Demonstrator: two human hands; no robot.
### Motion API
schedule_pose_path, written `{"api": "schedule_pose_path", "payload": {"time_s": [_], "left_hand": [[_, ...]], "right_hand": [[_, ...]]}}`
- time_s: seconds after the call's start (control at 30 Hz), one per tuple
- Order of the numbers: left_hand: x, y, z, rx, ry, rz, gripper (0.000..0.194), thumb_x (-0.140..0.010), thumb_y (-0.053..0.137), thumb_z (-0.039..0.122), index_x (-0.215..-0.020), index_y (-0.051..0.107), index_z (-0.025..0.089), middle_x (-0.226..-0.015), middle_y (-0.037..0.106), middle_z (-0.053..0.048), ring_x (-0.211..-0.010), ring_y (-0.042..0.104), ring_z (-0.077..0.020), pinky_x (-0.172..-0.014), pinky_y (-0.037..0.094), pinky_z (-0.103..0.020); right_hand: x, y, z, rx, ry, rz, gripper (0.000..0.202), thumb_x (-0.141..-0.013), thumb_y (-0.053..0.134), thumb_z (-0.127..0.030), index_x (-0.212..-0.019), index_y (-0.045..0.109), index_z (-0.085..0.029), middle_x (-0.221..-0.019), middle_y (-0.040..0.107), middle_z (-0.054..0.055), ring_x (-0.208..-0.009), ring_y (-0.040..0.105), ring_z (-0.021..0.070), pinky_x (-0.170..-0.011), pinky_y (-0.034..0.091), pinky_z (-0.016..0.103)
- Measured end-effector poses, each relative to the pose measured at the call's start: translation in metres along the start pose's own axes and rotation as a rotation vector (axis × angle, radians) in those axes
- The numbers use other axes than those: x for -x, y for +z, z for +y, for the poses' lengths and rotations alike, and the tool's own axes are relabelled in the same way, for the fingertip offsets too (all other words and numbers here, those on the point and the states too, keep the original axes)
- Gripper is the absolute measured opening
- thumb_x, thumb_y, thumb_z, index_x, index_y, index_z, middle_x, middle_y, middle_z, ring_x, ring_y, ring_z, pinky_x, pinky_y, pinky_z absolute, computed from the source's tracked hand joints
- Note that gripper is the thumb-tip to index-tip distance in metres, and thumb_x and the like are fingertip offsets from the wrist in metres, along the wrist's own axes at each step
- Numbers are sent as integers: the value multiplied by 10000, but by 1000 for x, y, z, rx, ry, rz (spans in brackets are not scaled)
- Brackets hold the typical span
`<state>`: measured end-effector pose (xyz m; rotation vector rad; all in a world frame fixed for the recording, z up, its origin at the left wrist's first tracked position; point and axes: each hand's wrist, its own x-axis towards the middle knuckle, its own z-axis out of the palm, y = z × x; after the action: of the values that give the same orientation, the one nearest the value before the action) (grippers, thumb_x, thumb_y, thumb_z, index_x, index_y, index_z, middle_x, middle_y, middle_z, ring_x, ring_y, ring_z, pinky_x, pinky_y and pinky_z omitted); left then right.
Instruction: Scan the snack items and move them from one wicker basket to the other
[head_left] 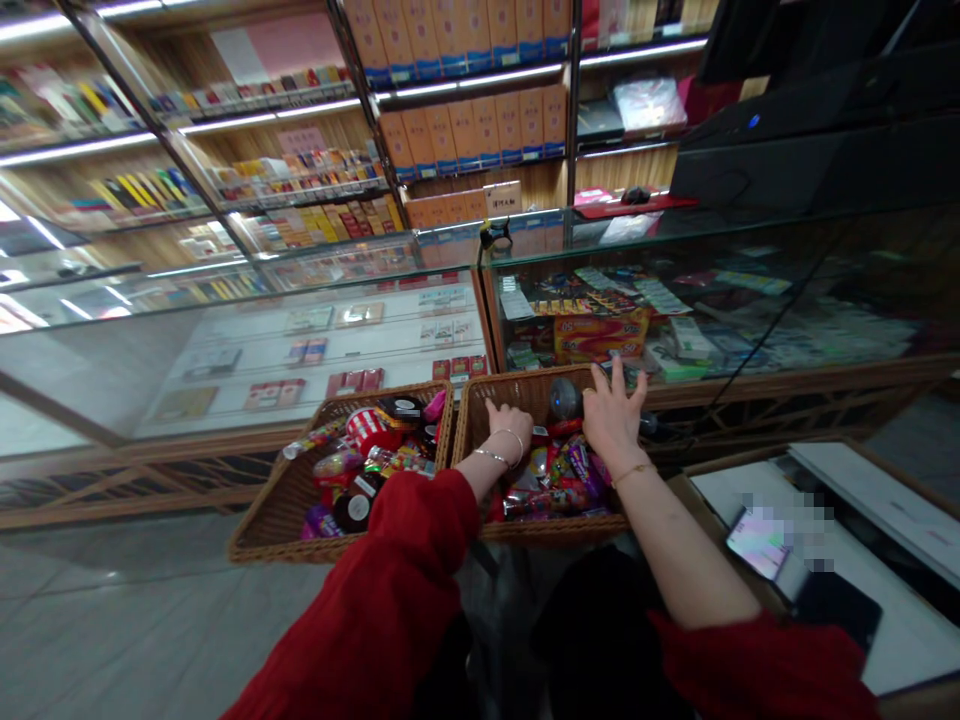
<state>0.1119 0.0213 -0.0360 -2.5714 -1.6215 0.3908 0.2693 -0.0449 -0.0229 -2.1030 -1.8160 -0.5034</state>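
Note:
My left hand (511, 432) reaches down into the right wicker basket (551, 530). Its fingers curl inward near a small white label, with one finger sticking out to the left; whatever they grip is hidden. At the right side of that basket, my right hand (613, 408) has its fingers spread, partly over the rim. A dark round container (565, 400) sits beside it. Below both hands lie shiny purple and red snack packets (574, 465). A left wicker basket (259, 520) adjoins, holding a red-and-white striped tub (371, 430) and dark round tubs with white labels (360, 507).
Behind the baskets runs a glass display counter (360, 345) with small boxes inside. Shelves (469, 85) of packaged goods rise behind it. On the right, a phone (757, 543) and a dark flat object (838, 608) rest on a white box (900, 560).

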Motion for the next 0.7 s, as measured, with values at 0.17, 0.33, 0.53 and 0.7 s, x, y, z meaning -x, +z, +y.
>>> {"api": "schedule_pose_path", "payload": {"time_s": [0.17, 0.33, 0.53, 0.7], "left_hand": [[20, -29, -24, -29, 7, 158, 318, -930, 525, 180, -1177, 725, 194, -1235, 701, -144, -1281, 533, -325, -1241, 75, -635], [45, -36, -61, 43, -18, 373, 329, -915, 574, 234, -1218, 694, 282, -1270, 675, -95, -1297, 496, -323, -1264, -6, -601], [55, -23, -84, 73, -85, 502, 429, -933, 591, 294, -1359, 613, 330, -1316, 646, -92, -1350, 453, -326, -1268, -6, -635], [51, -11, -90, 105, -120, 555, 478, -944, 576, 303, -1417, 572, 370, -1349, 641, -77, -1392, 429, -321, -1276, 21, -636]], "right_hand": [[0, 5, 1, -4, -18, 32, 370, -874, 434, -90, -1030, 765, -145, -1524, 542, 119, -1517, 252, 389, -1163, 190, 713], [0, 8, 0, -39, -11, 36, 361, -820, 477, -78, -1032, 758, -154, -1520, 548, 111, -1521, 252, 379, -1169, 190, 705], [-3, 1, -5, -106, -55, 52, 350, -739, 578, -93, -1039, 738, -174, -1537, 532, 98, -1529, 241, 364, -1169, 190, 701], [-8, -5, -14, -183, -91, 68, 364, -688, 649, -113, -1037, 724, -188, -1542, 529, 81, -1532, 253, 353, -1179, 189, 691]]}}
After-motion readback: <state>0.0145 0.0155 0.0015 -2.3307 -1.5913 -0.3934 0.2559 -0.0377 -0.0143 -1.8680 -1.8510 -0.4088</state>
